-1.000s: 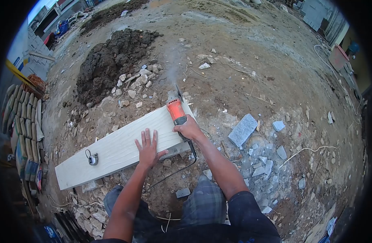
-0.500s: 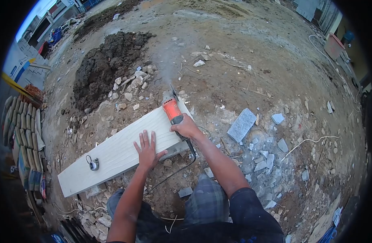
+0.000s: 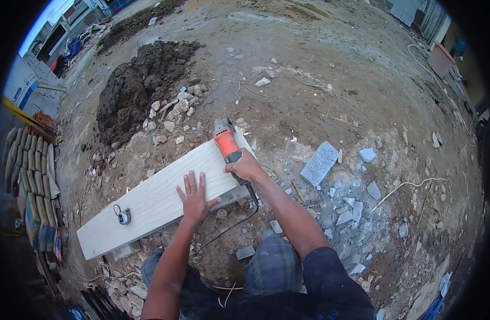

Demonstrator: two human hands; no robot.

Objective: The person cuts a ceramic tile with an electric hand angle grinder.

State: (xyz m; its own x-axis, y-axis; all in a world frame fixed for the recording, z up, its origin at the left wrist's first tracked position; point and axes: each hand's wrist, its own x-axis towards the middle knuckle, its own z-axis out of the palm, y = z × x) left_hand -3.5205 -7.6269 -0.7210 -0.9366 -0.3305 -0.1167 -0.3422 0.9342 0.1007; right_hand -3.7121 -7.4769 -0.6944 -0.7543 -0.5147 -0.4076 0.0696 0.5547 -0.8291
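My right hand (image 3: 246,166) is wrapped round the rear body of an orange angle grinder (image 3: 227,145). The tool's disc (image 3: 229,121) stands on edge at the far right end of a long pale plank-like slab (image 3: 154,200). A black cord runs from the grinder down past my right wrist. My left hand (image 3: 196,200) lies flat on the slab with its fingers spread, left of the grinder. Toward the slab's left end rests a small tape measure (image 3: 123,216) with a wrist loop.
A grey stone block (image 3: 319,164) and several broken tile pieces (image 3: 352,210) lie on the dirt to the right. Beyond the slab are a dark soil heap (image 3: 141,88) and pale rubble (image 3: 181,106). Stacked sacks (image 3: 34,181) stand at the far left.
The dust plume beyond the disc has thinned to almost nothing. Both hands, the grinder and the slab stay in nearly the same place.
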